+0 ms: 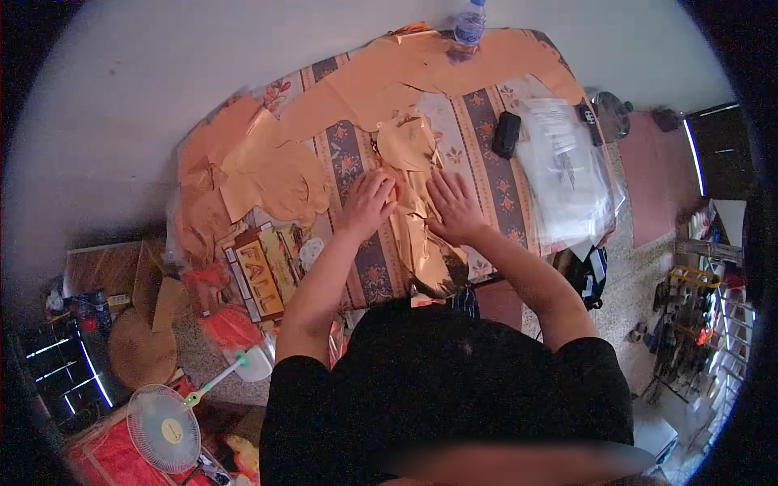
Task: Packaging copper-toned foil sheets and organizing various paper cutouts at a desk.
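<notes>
A crumpled, shiny copper-coloured foil sheet [421, 231] lies lengthwise before me on the patterned tablecloth [348, 162], reaching to the table's near edge. On its left side rests my left hand [370, 204], fingers slightly bent over the foil's margin; what lies under the fingertips is hidden. My right hand [455, 208] presses flat along the opposite side, its fingers stretched out and a little spread. Beyond both hands the sheet ends in a rounded, wrinkled part [405, 142]. More copper-coloured sheeting [279, 174] is spread to the left, and a long matte strip [373, 81] runs along the table's far side.
A water bottle [470, 26] stands at the far edge. To the right are a black case [506, 134] and a stack of clear plastic bags [567, 178]. Lettered packs [259, 271] lie at the near left corner. A fan [164, 429] stands lower left.
</notes>
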`<state>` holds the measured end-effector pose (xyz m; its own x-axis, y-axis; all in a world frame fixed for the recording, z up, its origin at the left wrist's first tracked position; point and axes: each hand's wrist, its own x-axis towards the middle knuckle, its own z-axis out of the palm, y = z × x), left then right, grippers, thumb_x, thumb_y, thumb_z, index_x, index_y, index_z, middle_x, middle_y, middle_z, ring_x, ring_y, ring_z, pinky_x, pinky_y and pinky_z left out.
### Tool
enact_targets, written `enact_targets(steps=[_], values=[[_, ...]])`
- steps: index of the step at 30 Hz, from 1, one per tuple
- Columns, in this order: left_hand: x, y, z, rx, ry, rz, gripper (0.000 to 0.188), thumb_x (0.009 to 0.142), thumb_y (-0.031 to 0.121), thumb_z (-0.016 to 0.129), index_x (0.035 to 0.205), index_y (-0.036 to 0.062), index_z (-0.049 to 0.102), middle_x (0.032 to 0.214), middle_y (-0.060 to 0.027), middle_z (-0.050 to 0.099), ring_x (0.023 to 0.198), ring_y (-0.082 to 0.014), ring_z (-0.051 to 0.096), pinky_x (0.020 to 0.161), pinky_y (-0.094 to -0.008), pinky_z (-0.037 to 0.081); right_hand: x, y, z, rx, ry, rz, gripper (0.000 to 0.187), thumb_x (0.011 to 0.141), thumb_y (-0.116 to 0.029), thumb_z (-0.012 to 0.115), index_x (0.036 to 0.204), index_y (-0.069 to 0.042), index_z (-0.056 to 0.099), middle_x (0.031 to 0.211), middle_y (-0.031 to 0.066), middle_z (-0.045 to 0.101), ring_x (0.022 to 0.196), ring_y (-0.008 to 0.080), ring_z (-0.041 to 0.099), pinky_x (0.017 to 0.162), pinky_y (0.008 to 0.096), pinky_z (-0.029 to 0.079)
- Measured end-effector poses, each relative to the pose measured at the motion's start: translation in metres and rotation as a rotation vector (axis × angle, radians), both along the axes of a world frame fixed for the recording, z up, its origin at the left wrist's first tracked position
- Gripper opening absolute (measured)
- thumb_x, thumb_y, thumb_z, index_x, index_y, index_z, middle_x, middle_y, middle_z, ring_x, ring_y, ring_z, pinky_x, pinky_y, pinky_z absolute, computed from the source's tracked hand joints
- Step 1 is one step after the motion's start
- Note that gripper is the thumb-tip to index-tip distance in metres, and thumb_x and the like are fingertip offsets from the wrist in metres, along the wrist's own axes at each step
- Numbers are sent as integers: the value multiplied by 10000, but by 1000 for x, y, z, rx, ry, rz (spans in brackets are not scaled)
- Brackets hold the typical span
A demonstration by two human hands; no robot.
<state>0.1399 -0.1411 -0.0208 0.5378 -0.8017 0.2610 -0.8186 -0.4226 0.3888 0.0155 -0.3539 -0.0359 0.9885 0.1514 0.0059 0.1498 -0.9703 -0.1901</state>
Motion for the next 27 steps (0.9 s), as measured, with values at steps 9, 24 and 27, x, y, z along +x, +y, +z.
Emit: enact_targets(steps=[9, 24, 27], values=[[-45, 20, -24, 65, 5, -164, 410, 830, 268, 621, 1179, 71, 532, 1200, -81, 492, 1159, -258, 462, 1017, -420, 343, 0, 1, 0, 27, -8, -1, 792, 870, -520, 441, 1427, 18, 275, 1498, 211, 235, 1419, 336, 150, 1148, 507, 56], [-51, 22, -26, -62, 24, -171, 532, 752, 307, 704, 1190, 98, 487, 1228, -97, 481, 1163, -331, 454, 980, -471, 371, 1, -2, -5, -28, -54, 66, 762, 897, -505, 417, 1429, 19, 263, 1522, 217, 173, 1425, 342, 134, 1141, 513, 69], [-54, 20, -16, -27, 44, -173, 541, 760, 304, 698, 1207, 94, 479, 1224, -100, 481, 1163, -333, 452, 994, -477, 358, 0, -4, -8, -44, -68, 67, 783, 882, -523, 432, 1429, 12, 269, 1523, 216, 171, 1424, 340, 144, 1140, 515, 78]])
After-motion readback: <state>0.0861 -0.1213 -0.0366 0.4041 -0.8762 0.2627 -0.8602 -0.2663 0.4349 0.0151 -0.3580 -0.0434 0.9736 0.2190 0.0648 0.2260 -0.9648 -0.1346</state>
